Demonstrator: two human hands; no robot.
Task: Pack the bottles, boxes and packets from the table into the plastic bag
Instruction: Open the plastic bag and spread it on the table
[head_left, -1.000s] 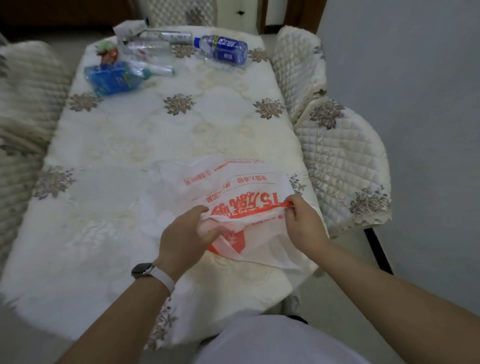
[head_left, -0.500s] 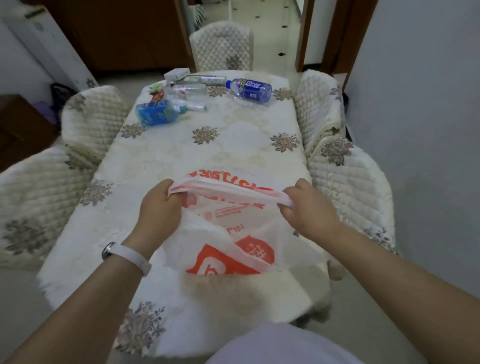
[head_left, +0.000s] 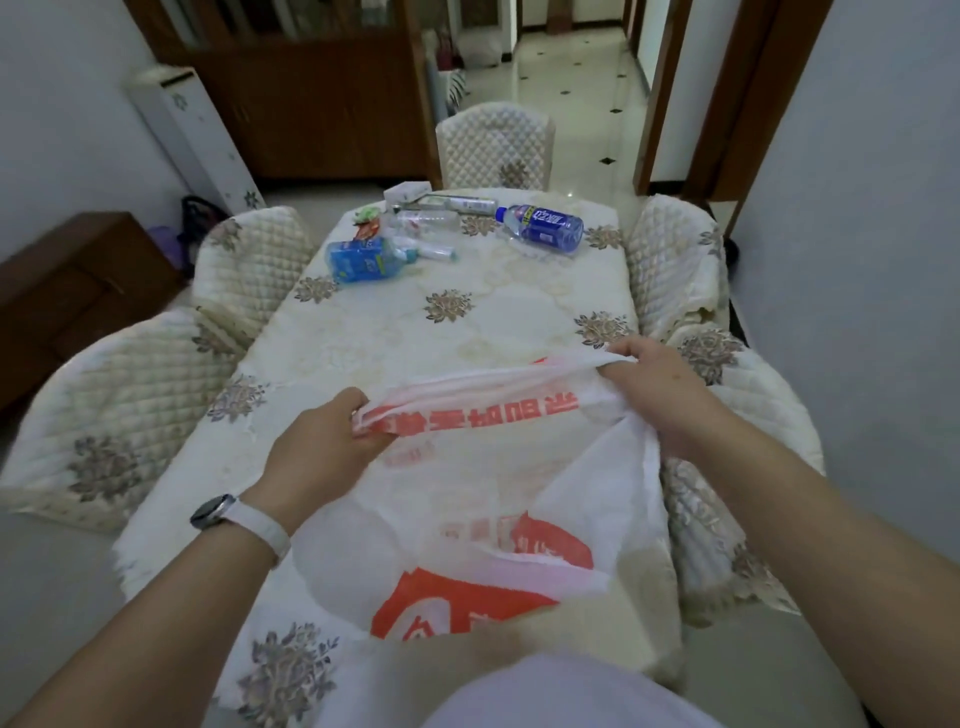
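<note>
1. A thin white plastic bag (head_left: 467, 467) with red printing is held stretched between two hands at the near end of the table (head_left: 498, 312); its top edge is pinched at one end by the left hand (head_left: 317, 447) and at the other by the right hand (head_left: 660, 395), fingers closed on the film.

2. The step in hand is judged to be the opening of the bag: nothing is seen inside it, and packing has not yet begun.

3. The bag's body is seen hanging slack below and between the hands, crumpled and half see-through, draped over the table's near edge.

4. The goods are laid well beyond the hands at the far end of the table: a blue-labelled bottle (head_left: 543, 227) ahead of the right hand, a blue-filled bottle (head_left: 363, 259) ahead of the left, with a clear bottle (head_left: 426, 222), a small box (head_left: 408, 192) and small packets (head_left: 368, 221) clustered nearby.

5. For the next move, the mouth is judged to need parting, one hand freed, and a long reach forward made for the first item.
</note>
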